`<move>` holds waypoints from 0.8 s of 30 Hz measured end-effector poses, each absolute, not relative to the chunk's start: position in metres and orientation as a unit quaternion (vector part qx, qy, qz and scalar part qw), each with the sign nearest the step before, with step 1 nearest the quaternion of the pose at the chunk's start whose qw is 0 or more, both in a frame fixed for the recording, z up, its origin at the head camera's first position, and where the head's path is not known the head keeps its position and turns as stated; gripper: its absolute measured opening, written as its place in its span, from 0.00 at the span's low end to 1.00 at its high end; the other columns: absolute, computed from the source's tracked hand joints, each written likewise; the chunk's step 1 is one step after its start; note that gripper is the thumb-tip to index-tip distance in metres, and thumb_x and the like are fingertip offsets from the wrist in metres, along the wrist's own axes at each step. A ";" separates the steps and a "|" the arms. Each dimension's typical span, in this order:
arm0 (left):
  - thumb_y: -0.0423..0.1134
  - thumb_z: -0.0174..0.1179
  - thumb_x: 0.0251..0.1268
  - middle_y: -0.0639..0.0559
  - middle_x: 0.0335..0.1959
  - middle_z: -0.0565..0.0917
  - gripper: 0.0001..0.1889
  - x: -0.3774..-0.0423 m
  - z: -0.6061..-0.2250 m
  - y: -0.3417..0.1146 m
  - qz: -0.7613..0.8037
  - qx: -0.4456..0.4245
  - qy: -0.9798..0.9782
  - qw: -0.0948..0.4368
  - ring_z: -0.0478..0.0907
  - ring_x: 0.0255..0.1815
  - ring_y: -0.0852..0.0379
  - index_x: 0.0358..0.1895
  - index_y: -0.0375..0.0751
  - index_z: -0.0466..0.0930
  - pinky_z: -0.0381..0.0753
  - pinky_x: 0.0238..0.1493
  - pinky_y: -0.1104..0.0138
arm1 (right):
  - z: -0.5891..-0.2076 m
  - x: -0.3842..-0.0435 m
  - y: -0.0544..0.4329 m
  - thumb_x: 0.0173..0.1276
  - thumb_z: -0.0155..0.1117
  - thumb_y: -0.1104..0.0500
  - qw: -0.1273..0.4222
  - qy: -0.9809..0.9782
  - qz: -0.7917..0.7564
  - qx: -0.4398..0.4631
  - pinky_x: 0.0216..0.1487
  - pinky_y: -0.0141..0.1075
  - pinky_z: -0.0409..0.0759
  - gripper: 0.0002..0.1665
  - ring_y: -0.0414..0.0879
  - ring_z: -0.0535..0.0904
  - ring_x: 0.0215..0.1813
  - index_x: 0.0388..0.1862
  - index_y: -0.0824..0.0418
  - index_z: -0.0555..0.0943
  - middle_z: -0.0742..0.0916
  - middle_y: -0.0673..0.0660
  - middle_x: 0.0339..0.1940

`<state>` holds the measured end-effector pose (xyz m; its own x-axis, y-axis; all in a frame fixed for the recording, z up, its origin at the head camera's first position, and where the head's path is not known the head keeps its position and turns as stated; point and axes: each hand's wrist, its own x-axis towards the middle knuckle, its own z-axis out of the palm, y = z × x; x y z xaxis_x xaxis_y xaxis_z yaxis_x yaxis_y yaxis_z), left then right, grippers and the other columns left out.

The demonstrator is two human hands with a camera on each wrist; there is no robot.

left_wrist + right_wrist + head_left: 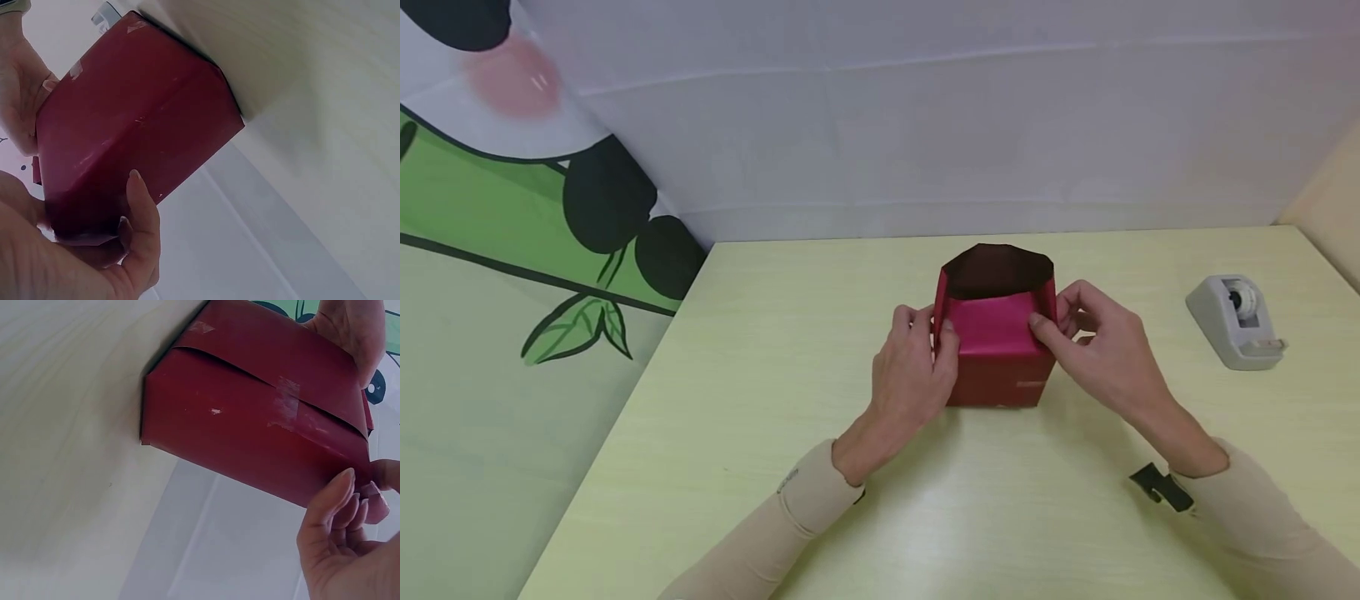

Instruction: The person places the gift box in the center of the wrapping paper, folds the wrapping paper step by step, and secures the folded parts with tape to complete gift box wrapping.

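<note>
A box-shaped red paper bag (1000,379) stands on the table, its dark mouth open at the top. The upper front panel slopes back and shines pink. My left hand (913,358) pinches the upper left edge, thumb in front and fingers along the side. At the upper right edge, my right hand (1108,354) pinches the paper between thumb and curled fingers. A clear tape strip (287,403) crosses a lapped seam on one side in the right wrist view. The left wrist view shows a creased side of the bag, with left fingertips against it.
A grey tape dispenser (1232,321) with a roll in it sits to the right on the pale wooden table (737,375). Behind the table hangs a white cloth (925,133), with a green and black cartoon print at the left. A black strap piece (1161,487) sticks out by the right sleeve.
</note>
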<state>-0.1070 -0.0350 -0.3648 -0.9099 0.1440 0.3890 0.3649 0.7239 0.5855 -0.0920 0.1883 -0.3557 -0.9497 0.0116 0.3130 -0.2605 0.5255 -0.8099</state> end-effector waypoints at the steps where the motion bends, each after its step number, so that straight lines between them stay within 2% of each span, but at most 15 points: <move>1: 0.44 0.48 0.76 0.44 0.42 0.75 0.21 -0.107 -0.364 -0.035 -0.350 -0.140 -0.912 0.164 0.75 0.30 0.55 0.58 0.32 0.81 0.76 0.23 0.67 | -0.355 -0.092 0.188 0.72 0.68 0.52 0.145 -0.860 0.483 0.073 0.27 0.31 0.74 0.13 0.45 0.78 0.31 0.37 0.58 0.75 0.82 0.54 0.30; 9: 0.40 0.54 0.73 0.43 0.41 0.75 0.19 -0.108 -0.361 -0.038 -0.386 -0.160 -0.890 0.183 0.78 0.34 0.52 0.59 0.30 0.78 0.79 0.30 0.68 | -0.351 -0.090 0.186 0.71 0.70 0.47 0.152 -0.851 0.499 0.068 0.27 0.30 0.76 0.15 0.44 0.79 0.31 0.38 0.55 0.78 0.83 0.52 0.31; 16: 0.38 0.55 0.73 0.44 0.41 0.75 0.18 -0.108 -0.361 -0.039 -0.403 -0.165 -0.881 0.184 0.77 0.34 0.55 0.58 0.30 0.78 0.80 0.32 0.69 | -0.349 -0.091 0.188 0.81 0.57 0.51 0.143 -0.839 0.515 0.099 0.30 0.29 0.83 0.14 0.47 0.80 0.32 0.46 0.61 0.80 0.83 0.55 0.36; 24: 0.38 0.55 0.73 0.44 0.42 0.74 0.18 -0.107 -0.360 -0.040 -0.403 -0.165 -0.882 0.179 0.77 0.34 0.53 0.59 0.29 0.78 0.80 0.32 0.68 | -0.350 -0.093 0.185 0.74 0.67 0.51 0.161 -0.855 0.484 0.093 0.37 0.24 0.79 0.13 0.42 0.79 0.41 0.46 0.59 0.79 0.83 0.50 0.41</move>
<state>-0.1070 -0.0405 -0.3596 -0.8811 0.1471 0.4494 0.4361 0.6204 0.6519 -0.0934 0.1846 -0.3498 -0.9312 -0.0031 0.3644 -0.3140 0.5146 -0.7979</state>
